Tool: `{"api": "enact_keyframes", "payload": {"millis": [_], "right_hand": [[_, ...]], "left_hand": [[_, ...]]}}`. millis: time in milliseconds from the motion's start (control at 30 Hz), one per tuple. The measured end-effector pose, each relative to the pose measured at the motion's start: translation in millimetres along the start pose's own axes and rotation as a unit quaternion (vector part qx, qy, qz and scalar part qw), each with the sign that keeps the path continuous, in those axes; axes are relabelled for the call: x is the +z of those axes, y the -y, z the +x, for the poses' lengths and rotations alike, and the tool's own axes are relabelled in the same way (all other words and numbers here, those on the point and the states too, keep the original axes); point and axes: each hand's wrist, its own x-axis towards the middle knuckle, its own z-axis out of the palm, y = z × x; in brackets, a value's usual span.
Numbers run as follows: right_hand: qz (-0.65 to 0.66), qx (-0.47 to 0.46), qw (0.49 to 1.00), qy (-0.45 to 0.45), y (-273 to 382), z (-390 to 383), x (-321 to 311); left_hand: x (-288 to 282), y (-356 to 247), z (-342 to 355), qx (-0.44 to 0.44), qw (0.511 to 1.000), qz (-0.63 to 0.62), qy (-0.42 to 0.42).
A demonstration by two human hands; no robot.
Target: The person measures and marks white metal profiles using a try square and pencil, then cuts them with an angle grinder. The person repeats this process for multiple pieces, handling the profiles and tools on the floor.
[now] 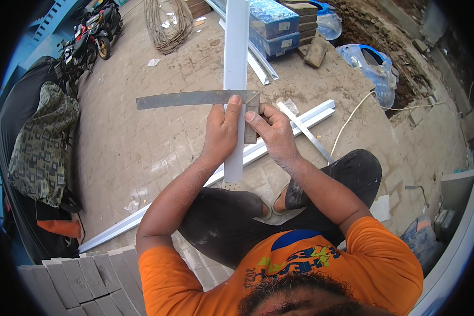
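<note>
A long white profile strip [236,50] stretches away from me between my hands, its near end above my knees. Across it lies a try square, its thin grey blade [181,99] pointing left and its short stock [251,126] along the strip's right edge. My left hand [222,131] is closed around the strip's left side, the thumb pressing on the blade. My right hand [273,131] pinches the stock of the square, thumb on top. The fingers under the strip are mostly hidden.
More white profiles [313,117] lie crossed on the paved ground beneath. Blue boxes [274,29], stacked bricks [316,51] and a blue-rimmed plastic-wrapped container [371,63] stand far right. A coiled hose [166,26], motorbikes [102,31] and a covered vehicle [42,142] are left. Grey blocks [89,279] lie near left.
</note>
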Motion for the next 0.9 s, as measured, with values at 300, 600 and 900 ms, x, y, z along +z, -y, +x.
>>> {"api": "enact_keyframes", "payload": {"millis": [300, 600, 900], "right_hand": [[0.158, -0.142, 0.975, -0.064, 21, 20, -27], [-0.093, -0.171, 0.981, 0.005, 28, 21, -41], [-0.192, -0.227, 0.955, 0.002, 21, 22, -38]], "left_hand": [[-5, 21, 4, -0.014, 1.0, 0.025, -0.004], [-8, 26, 6, -0.073, 0.994, 0.064, 0.048], [-13, 33, 9, -0.062, 0.988, 0.098, 0.106]]}}
